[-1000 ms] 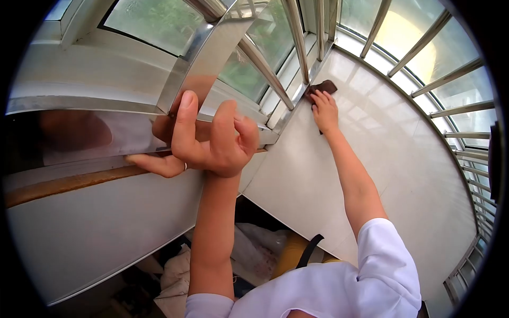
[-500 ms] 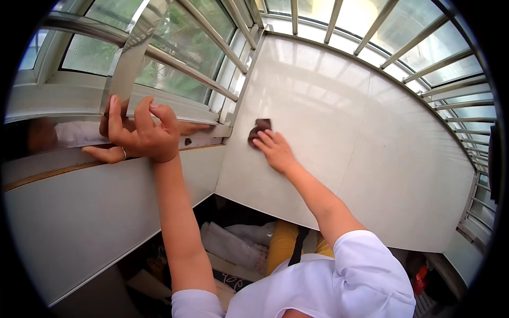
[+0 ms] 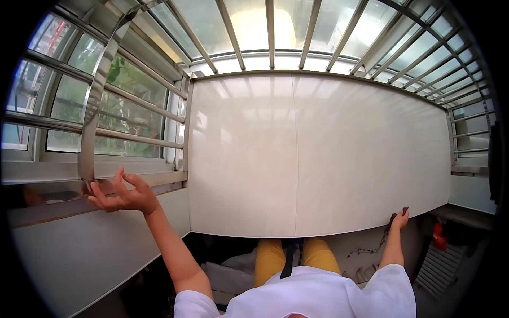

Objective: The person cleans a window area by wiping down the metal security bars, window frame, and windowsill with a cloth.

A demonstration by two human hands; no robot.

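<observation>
My left hand (image 3: 124, 195) rests at the steel ledge on the left, beside the foot of a flat metal upright (image 3: 90, 116). Its fingers are spread and hold nothing. At the front right edge of the pale glossy slab (image 3: 244, 159), my right hand (image 3: 400, 219) is closed around a dark brown cloth (image 3: 392, 217). Part of the cloth sticks out past the fingers, and the rest is hidden by the hand.
Metal bars (image 3: 271, 37) run along the back and both sides, with windows behind them. A white side panel (image 3: 85, 254) stands at the lower left. Below the slab at the right are a red object (image 3: 439, 237) and a slatted grey item (image 3: 440, 267).
My right hand has moved with the cloth from the slab's left part to its front right edge. The view has swung round, and my left hand stays at the ledge.
</observation>
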